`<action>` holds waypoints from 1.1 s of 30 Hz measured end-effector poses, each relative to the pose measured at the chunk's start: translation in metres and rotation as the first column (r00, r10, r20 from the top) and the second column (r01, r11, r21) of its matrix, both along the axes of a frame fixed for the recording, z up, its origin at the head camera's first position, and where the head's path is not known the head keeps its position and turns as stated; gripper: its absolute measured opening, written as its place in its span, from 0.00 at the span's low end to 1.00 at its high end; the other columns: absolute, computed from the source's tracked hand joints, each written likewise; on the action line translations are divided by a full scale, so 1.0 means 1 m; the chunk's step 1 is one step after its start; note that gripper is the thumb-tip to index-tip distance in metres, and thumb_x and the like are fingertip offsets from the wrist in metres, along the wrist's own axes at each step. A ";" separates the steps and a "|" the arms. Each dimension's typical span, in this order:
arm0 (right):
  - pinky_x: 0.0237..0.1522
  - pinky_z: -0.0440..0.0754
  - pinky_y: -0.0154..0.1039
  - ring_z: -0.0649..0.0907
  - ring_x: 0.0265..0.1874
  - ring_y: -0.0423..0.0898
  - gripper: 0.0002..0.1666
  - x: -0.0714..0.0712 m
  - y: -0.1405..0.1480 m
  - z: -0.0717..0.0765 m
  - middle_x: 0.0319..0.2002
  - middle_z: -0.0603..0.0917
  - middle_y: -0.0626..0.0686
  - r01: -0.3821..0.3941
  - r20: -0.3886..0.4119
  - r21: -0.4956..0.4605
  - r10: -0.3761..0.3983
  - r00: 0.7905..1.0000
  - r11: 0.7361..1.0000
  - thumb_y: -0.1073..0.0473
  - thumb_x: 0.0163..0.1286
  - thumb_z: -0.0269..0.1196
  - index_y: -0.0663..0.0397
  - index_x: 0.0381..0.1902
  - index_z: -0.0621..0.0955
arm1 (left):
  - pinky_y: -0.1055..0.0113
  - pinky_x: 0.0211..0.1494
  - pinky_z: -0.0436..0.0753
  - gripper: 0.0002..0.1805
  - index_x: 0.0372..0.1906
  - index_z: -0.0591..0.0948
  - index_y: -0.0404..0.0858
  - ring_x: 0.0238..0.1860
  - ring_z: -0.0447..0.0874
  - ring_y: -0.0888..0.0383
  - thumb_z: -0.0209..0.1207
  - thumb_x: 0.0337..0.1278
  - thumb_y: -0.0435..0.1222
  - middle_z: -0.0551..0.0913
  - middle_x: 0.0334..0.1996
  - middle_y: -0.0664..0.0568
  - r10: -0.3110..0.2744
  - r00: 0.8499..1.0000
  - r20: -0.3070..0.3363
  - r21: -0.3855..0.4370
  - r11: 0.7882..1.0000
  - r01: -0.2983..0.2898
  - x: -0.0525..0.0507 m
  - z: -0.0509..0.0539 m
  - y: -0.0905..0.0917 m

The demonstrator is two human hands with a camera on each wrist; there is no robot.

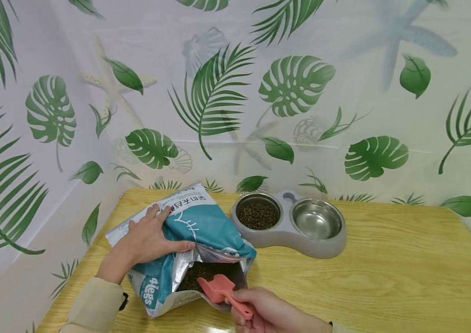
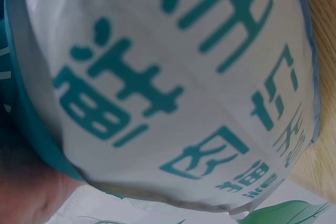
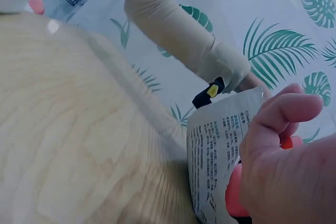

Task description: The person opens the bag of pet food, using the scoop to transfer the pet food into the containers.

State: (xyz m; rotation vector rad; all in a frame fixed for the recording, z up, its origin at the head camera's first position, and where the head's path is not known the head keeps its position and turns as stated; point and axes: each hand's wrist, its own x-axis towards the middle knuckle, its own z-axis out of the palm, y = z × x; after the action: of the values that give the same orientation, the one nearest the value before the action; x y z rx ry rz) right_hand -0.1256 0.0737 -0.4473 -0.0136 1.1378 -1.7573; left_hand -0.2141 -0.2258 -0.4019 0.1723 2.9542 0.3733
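A blue-and-white pet food bag [image 1: 202, 222] lies on its side on the table, its silver-lined mouth gaping toward me. Brown kibble [image 1: 190, 279] shows inside. My left hand [image 1: 147, 238] rests on top of the bag with fingers spread, the thumb stretched toward the upper edge of the mouth. In the left wrist view the printed bag side [image 2: 173, 87] fills most of the picture. With my right hand [image 1: 260, 307] I grip the handle of a pink scoop [image 1: 220, 287], whose head is in the mouth of the bag, close to the kibble.
Behind the bag, to the right, stands a grey double pet bowl [image 1: 278, 233]. Kibble [image 1: 259, 216] lies in its left bowl; the right steel bowl [image 1: 317, 222] shows a bare bottom. A leaf-patterned cloth [image 1: 227, 115] hangs behind the wooden table [image 1: 389, 268].
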 end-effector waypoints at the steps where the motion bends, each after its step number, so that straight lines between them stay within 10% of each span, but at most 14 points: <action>1: 0.26 0.72 0.24 0.68 0.19 0.35 0.12 0.000 -0.003 0.000 0.22 0.73 0.44 0.019 -0.003 0.015 -0.019 1.000 1.000 0.59 0.84 0.43 0.57 0.50 0.72 | 0.18 0.69 0.54 0.71 0.82 0.54 0.33 0.79 0.53 0.27 0.57 0.44 0.80 0.51 0.79 0.26 0.000 1.000 0.000 0.001 1.000 0.000 0.000 0.000 0.000; 9: 0.19 0.74 0.25 0.72 0.14 0.35 0.12 0.001 -0.016 -0.003 0.20 0.73 0.47 0.113 -0.167 0.170 -0.084 0.982 0.979 0.59 0.84 0.46 0.63 0.51 0.71 | 0.18 0.68 0.55 0.71 0.82 0.54 0.33 0.78 0.54 0.27 0.57 0.44 0.80 0.52 0.79 0.25 -0.002 1.000 -0.004 -0.003 1.000 0.002 0.000 0.000 0.000; 17: 0.15 0.69 0.27 0.72 0.11 0.36 0.15 -0.003 -0.016 -0.009 0.19 0.77 0.49 0.086 -0.456 0.247 0.038 0.889 0.965 0.57 0.83 0.50 0.65 0.53 0.74 | 0.18 0.69 0.54 0.72 0.82 0.54 0.33 0.79 0.53 0.27 0.55 0.44 0.81 0.51 0.79 0.25 0.001 1.000 0.002 -0.012 1.000 -0.001 0.000 -0.001 0.001; 33: 0.22 0.60 0.30 0.65 0.18 0.38 0.16 0.004 0.023 -0.009 0.21 0.75 0.47 0.016 -0.387 0.131 0.036 0.922 0.991 0.60 0.85 0.47 0.69 0.55 0.73 | 0.18 0.69 0.53 0.72 0.82 0.54 0.33 0.79 0.52 0.27 0.56 0.44 0.81 0.51 0.79 0.25 0.001 1.000 0.008 -0.005 1.000 -0.001 0.000 0.000 0.001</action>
State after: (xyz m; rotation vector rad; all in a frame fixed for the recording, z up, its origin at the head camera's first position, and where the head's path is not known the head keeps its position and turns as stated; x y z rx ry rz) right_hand -0.1214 0.0966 -0.4558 -0.3003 1.5360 -1.7102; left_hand -0.2144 -0.2252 -0.4016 0.1677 2.9475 0.3663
